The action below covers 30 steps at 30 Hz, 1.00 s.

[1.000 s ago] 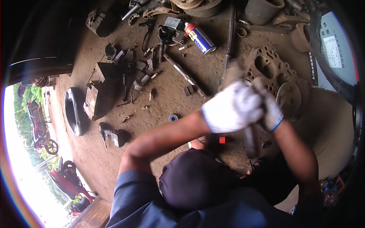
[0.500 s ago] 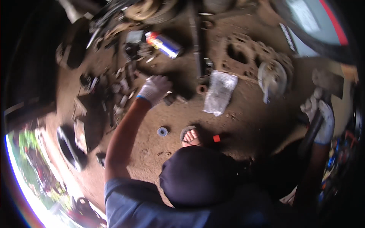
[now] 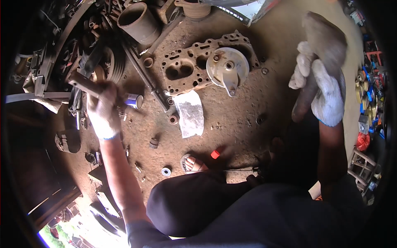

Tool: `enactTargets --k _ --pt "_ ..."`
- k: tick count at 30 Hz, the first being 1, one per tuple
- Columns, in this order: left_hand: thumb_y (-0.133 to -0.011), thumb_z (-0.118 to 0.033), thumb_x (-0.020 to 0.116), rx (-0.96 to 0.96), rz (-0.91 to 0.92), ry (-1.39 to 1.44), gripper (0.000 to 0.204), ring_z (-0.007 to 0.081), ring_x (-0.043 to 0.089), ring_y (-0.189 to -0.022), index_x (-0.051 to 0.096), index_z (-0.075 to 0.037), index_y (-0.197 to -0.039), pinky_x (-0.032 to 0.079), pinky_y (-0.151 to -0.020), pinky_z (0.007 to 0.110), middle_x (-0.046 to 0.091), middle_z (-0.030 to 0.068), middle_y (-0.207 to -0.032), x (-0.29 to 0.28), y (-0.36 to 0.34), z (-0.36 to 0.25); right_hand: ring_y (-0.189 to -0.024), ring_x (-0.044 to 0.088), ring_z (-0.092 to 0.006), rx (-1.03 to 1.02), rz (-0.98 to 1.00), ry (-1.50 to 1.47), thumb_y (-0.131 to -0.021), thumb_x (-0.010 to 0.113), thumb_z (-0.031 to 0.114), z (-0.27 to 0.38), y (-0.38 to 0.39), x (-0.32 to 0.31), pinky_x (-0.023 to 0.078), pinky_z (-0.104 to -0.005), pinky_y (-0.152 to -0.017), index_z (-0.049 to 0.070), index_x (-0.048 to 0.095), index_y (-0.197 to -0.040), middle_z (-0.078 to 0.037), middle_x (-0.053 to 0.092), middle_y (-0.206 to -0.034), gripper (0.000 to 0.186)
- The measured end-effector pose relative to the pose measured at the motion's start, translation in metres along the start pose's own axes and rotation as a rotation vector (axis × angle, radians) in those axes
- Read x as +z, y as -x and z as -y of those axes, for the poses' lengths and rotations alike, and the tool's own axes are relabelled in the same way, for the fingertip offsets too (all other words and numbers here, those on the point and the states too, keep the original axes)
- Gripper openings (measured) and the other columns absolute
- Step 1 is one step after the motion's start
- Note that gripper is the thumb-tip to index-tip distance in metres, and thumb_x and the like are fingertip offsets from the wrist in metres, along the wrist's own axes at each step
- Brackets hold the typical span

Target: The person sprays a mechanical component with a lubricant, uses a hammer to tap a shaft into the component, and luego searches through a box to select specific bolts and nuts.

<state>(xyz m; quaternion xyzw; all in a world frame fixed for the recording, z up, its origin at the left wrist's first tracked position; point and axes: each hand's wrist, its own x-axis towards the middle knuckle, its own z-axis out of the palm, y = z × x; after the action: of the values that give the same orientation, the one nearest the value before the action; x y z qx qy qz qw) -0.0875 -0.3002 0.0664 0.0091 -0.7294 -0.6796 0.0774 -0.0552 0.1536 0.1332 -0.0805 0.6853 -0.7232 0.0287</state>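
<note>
My left hand (image 3: 103,111), in a white knit glove, is closed on a short, thick metal rod (image 3: 84,84) raised over the far left of the floor. Just past that hand lies a blue spray can (image 3: 134,101), partly hidden by it. My right hand (image 3: 326,87), gloved too, grips a hammer by its dark handle (image 3: 305,99). The broad hammer head (image 3: 326,41) points up and away, slightly blurred. Between my hands a rusty engine block part (image 3: 182,74) lies flat, with a round brake plate (image 3: 227,68) on top.
A clear plastic packet (image 3: 190,113) lies near the block. Closer in are a ring bearing (image 3: 166,171), a red cap (image 3: 215,154) and my sandalled foot (image 3: 193,163). A long steel bar (image 3: 144,78) and metal cylinder (image 3: 138,22) are at the far left. Assorted parts (image 3: 368,95) line the right.
My left hand has risen from the floor clutter and now holds the metal rod. My view has turned rightward. My right hand still grips the hammer.
</note>
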Motion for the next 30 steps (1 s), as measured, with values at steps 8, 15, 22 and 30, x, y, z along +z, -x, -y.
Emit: enactTargets --k 8,15,22,30 --pt "-0.099 -0.032 0.069 0.144 0.155 0.216 0.032 0.0168 0.064 -0.059 0.067 -0.003 -0.085 0.055 -0.061 0.033 0.065 0.0085 -0.067 0.18 -0.064 -0.014 -0.064 0.061 -0.0158 -0.087 -0.071 0.129 -0.107 0.05 0.02 0.027 0.004 -0.001 0.052 -0.028 -0.058 -0.003 0.057 -0.12 -0.01 0.061 -0.085 0.028" --pt "-0.096 -0.027 0.074 0.177 0.212 0.191 0.038 0.0117 0.057 -0.051 0.065 -0.002 -0.068 0.045 -0.049 0.027 0.062 0.0043 -0.06 0.234 -0.078 -0.01 -0.057 0.051 -0.0075 0.456 -0.245 -0.036 -0.108 0.053 0.034 0.016 0.021 0.0 0.042 -0.0232 -0.05 0.009 0.059 -0.127 0.002 0.056 -0.079 0.032" --pt "-0.096 -0.025 0.075 0.352 0.221 -0.063 0.028 0.0078 0.058 -0.06 0.073 0.0 -0.084 0.049 -0.059 0.027 0.064 0.0008 -0.063 0.247 -0.085 0.016 -0.07 0.059 -0.0124 0.099 -0.283 0.18 -0.108 0.053 0.025 0.012 0.031 -0.004 0.049 -0.0262 -0.063 -0.003 0.06 -0.125 -0.006 0.065 -0.09 0.033" --pt "-0.096 -0.028 0.074 0.426 0.303 -0.097 0.024 0.0107 0.062 -0.059 0.073 -0.005 -0.088 0.05 -0.059 0.03 0.068 0.0047 -0.067 0.244 -0.081 0.011 -0.062 0.06 -0.012 0.337 -0.149 0.082 -0.101 0.062 0.009 0.036 0.024 0.001 0.048 -0.0248 -0.054 0.0 0.063 -0.118 -0.005 0.062 -0.086 0.02"
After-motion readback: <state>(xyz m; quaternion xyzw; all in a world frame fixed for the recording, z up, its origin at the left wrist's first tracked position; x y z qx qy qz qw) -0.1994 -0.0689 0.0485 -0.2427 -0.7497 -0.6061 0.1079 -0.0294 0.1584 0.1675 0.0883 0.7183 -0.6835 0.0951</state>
